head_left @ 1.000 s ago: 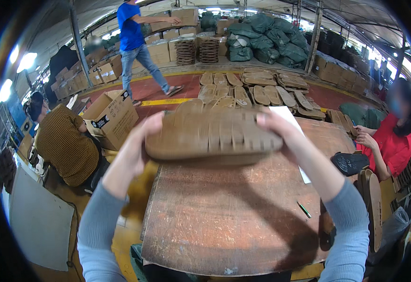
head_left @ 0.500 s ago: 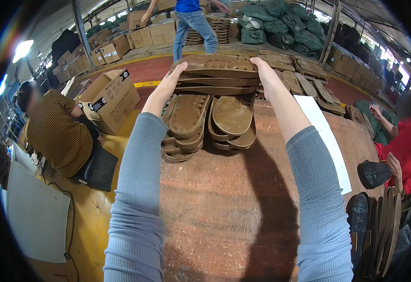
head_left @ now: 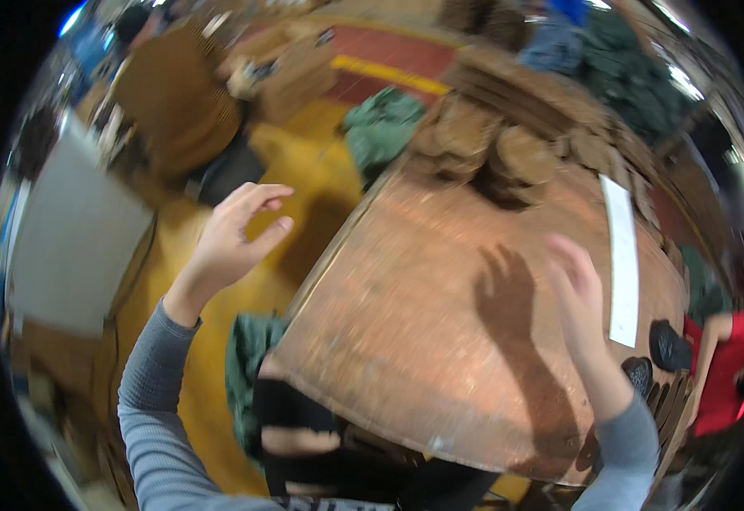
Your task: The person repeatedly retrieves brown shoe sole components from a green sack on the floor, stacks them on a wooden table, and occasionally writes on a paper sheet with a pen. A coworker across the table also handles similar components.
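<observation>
Table (head_left: 440, 358): worn reddish-brown wood, matt and scuffed. Stacked shoe soles (head_left: 491, 153) at far edge: tan, matt, leather-like; white strip (head_left: 620, 260): smooth paper. Sleeves (head_left: 155, 417) behind bare hands: grey ribbed knit cloth; floor (head_left: 295, 221): yellow, slightly glossy paint.

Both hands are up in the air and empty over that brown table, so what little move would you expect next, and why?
Probably a reach forward to the stacked brown sole pieces at the table's far end. The left hand hangs open over the yellow floor beside the table, the right hand open above the tabletop, and neither holds anything. That stack is the nearest work material ahead of them.
</observation>
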Tool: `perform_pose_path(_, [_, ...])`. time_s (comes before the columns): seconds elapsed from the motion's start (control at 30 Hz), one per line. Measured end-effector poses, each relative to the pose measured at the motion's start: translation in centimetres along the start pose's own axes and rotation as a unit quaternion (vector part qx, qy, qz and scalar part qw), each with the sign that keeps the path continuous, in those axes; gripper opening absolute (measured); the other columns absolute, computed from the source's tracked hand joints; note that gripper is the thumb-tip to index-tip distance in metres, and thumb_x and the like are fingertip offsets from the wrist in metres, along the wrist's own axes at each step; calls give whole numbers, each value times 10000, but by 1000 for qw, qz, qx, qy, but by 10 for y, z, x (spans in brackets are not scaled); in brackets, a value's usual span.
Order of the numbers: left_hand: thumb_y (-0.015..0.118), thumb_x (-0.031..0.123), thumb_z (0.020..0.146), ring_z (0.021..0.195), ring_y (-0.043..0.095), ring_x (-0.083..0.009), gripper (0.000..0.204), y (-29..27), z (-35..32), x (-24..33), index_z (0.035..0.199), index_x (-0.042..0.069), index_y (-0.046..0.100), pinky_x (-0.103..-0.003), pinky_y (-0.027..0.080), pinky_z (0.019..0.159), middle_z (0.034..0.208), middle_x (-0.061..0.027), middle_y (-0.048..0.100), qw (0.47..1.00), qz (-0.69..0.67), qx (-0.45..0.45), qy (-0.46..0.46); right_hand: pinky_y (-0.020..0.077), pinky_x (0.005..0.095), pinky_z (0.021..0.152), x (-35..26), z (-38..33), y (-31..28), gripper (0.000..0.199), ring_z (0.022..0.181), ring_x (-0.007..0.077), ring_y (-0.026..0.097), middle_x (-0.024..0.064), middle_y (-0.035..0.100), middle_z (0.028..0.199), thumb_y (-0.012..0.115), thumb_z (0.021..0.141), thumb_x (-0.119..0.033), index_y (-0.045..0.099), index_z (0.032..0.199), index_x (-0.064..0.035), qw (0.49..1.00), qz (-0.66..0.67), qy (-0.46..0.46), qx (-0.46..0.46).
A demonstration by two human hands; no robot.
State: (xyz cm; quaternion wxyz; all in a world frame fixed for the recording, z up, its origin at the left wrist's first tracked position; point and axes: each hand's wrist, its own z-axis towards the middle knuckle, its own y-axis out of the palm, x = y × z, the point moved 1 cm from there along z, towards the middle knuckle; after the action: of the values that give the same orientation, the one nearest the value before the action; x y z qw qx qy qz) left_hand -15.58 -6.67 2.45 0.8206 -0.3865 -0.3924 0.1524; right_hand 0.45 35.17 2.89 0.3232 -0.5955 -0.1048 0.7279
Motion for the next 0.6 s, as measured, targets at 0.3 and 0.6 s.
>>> perform_pose_path(0.3, [615,402,856,882,684,-270,466,102,-427,-112,1050,-17,677,-385,532,802,954,-176,712,793,-34,-257,-552,328,473,1144,-51,-183,72,237,1369,367,399,212,438,1395,554,907,-15,647,1125,8,981,-90,-1,-173])
perform_pose_path(0.6, [615,269,828,1009,675,-336,444,338,-575,-155,1088,-91,614,-399,515,878,1096,-248,682,564,-226,42,-793,282,491,1146,-41,-186,97,321,1386,387,369,216,390,1467,528,939,-95,586,1243,-6,969,-202,-18,-142])
